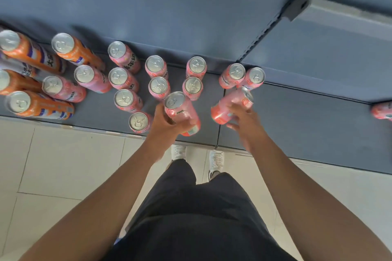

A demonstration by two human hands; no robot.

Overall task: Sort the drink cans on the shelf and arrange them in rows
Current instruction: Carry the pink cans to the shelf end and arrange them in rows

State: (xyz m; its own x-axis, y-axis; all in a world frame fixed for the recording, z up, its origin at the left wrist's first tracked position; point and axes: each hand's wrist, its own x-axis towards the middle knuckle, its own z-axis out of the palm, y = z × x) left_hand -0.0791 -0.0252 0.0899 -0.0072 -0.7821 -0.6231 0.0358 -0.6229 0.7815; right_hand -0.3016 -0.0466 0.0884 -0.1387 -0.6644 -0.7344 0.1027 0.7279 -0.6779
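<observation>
Several pink cans stand in short rows on the blue-grey shelf [297, 116]. Several orange cans [70, 48] are grouped at the far left. My left hand [167, 125] grips a pink can [180, 110] held upright just above the shelf's front edge. My right hand [241, 118] holds another pink can [229, 108], tilted with its top toward the upper right, below two pink cans [241, 76] at the back right. A lone pink can [381, 110] lies at the far right edge.
The shelf's back panel rises behind the cans, with a slotted upright post [273, 25] on the right. A pale tiled floor [63, 165] lies below the shelf edge. My legs and white shoes [216, 161] stand close to it.
</observation>
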